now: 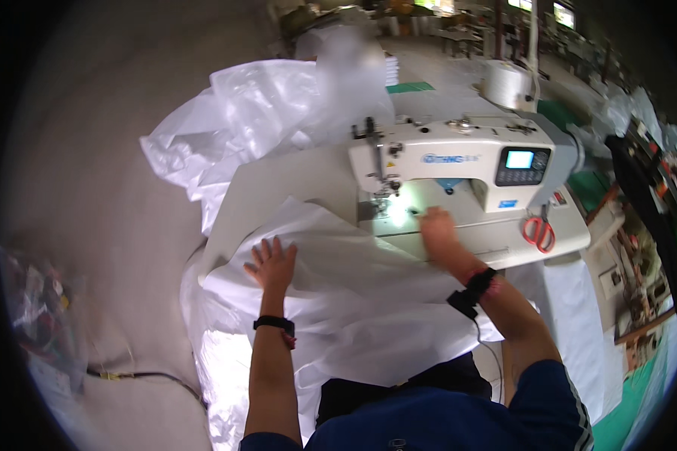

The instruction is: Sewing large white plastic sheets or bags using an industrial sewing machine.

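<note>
Flattening crinkled white sheet (pixel 353 278), fingers (pixel 267 252) splayed

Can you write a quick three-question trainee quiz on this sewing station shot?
1. True or false: the left hand lies flat with spread fingers on the white sheet.
2. Which is nearest the scissors? A. left hand B. right hand C. clear plastic pile
3. Fill in: the right hand sits by the lit spot under the sewing machine's ____.

Key
1. True.
2. B.
3. Needle; the right hand is blurred, so its grip cannot be read.
</note>
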Action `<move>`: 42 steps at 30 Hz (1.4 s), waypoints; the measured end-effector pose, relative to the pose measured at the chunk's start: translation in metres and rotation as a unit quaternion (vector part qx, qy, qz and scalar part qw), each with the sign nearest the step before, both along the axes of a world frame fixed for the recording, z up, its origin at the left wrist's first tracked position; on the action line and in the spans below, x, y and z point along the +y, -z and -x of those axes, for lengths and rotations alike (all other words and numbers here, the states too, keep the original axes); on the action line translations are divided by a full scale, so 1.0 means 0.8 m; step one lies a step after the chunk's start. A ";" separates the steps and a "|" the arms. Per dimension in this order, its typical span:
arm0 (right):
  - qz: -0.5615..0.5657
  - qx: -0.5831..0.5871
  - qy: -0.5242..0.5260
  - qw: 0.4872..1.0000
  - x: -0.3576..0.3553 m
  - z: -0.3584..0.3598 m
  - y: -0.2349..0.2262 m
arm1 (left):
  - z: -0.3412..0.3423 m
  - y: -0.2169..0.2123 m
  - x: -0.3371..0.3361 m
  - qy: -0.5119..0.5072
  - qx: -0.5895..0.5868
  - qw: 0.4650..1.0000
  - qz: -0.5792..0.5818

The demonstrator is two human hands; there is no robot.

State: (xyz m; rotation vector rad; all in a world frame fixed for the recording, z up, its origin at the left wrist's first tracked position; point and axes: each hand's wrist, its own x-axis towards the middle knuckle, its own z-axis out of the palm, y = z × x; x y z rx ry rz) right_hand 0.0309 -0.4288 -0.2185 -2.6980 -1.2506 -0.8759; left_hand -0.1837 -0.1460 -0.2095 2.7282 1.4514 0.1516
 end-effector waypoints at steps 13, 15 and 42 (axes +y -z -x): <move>0.091 0.151 -0.161 0.971 0.365 0.141 0.006 | 0.035 0.054 0.002 0.020 -0.209 0.970 -0.127; 0.045 0.140 -0.110 0.983 0.384 0.145 0.029 | 0.080 0.083 0.040 -0.048 -0.244 0.951 -0.186; 0.141 0.120 -0.193 0.964 0.411 0.133 0.034 | 0.368 0.437 0.421 -0.290 -0.172 0.930 0.145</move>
